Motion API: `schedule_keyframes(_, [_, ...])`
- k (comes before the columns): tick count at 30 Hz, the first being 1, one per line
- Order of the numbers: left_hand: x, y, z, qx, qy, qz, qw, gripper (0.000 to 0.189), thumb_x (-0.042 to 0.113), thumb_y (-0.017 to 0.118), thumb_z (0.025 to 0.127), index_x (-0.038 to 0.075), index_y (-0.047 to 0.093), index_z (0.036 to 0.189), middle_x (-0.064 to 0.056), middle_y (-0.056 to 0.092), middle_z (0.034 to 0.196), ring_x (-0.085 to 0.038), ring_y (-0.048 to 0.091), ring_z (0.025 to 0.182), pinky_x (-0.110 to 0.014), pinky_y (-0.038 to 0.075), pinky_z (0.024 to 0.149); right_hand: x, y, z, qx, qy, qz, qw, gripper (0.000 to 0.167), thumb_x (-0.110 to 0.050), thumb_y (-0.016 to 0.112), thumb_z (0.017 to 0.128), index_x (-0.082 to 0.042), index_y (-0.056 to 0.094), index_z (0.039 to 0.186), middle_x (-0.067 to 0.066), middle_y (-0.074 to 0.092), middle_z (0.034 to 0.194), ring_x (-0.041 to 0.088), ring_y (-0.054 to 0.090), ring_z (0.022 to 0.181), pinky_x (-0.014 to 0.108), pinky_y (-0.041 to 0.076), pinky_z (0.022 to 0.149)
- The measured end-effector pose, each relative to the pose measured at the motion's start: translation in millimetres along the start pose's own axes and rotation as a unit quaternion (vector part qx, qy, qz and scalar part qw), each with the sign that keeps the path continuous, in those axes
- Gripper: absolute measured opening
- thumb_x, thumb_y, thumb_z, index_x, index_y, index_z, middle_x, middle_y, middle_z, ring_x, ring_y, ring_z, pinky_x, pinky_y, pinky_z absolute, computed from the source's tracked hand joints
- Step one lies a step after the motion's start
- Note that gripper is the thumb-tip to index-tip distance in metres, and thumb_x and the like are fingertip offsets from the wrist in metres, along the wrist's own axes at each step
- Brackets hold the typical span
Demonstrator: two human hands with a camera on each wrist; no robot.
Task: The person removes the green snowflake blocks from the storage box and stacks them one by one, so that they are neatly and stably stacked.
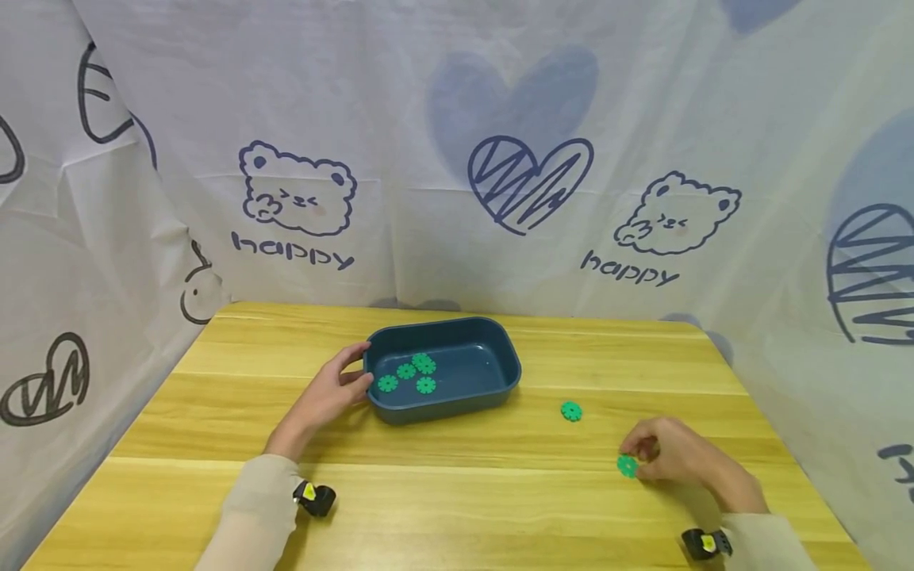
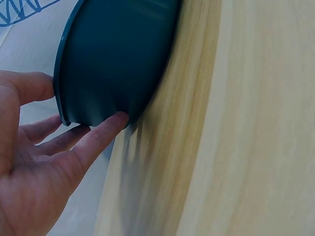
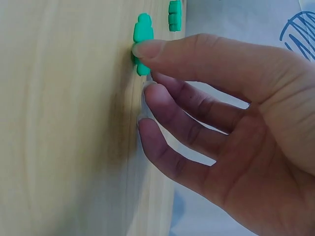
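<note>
green notched round plastic disc (image 1: 627,466) sits pinched in our loosely curled right hand (image 1: 674,454), to the right of the dark-blue rectangular plastic tray (image 1: 444,408); our left hand (image 1: 330,396), thumb and fingers spread, grips that tray's left end.

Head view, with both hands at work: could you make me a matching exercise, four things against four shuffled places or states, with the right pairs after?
Things
1. Left hand
2. Right hand
3. Dark blue bin
4. Loose green piece

Places or states
A. Contains several green discs
B. Lies on the wooden tabletop, between bin and right hand
C. Touches the bin's left end
D. Holds a green disc above or at the tabletop, thumb against it

Pairs: 1-C, 2-D, 3-A, 4-B
</note>
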State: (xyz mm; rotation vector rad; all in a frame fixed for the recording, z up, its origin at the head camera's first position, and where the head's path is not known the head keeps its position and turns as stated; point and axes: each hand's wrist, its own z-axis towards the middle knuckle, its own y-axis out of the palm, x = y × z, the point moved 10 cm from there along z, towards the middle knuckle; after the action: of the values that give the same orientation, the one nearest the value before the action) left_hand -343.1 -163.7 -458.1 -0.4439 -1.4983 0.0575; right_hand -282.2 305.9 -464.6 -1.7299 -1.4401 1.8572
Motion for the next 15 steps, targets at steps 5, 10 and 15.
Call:
schedule_keyframes(5, [0.2,0.2,0.0,0.000,0.000,0.000,1.0000,0.060,0.007,0.051,0.107,0.005,0.026,0.162,-0.028,0.025,0.166,-0.051,0.043,0.146,-0.047,0.057,0.104,0.5,1.3,2.2,-0.003,0.008,0.009,0.9999,0.024,-0.003,0.083,0.079,-0.003,0.076,0.101,0.004,0.072,0.095,0.002,0.059,0.078,0.020,0.057,0.068])
schedule_keyframes(10, [-0.4,0.2,-0.1,0.000,-0.002,0.000,1.0000,0.061,0.008,0.051,0.107,0.006,0.026,0.162,-0.027,0.025,0.166,-0.050,0.043,0.146,-0.047,0.057,0.104,0.7,2.5,4.7,0.000,0.009,0.009,0.9999,0.023,-0.005,0.083,0.080,-0.003,0.075,0.102,0.004,0.071,0.094,0.002,0.058,0.078,0.020,0.056,0.068])
schedule_keyframes(15, [-0.5,0.5,-0.2,-0.001,-0.004,0.000,1.0000,0.061,0.009,0.051,0.107,0.006,0.026,0.162,-0.027,0.025,0.166,-0.050,0.043,0.146,-0.047,0.057,0.105,-0.6,3.5,8.0,0.012,0.003,-0.002,0.9999,0.022,-0.005,0.082,0.081,-0.003,0.076,0.102,0.002,0.071,0.091,0.000,0.058,0.076,0.020,0.056,0.067])
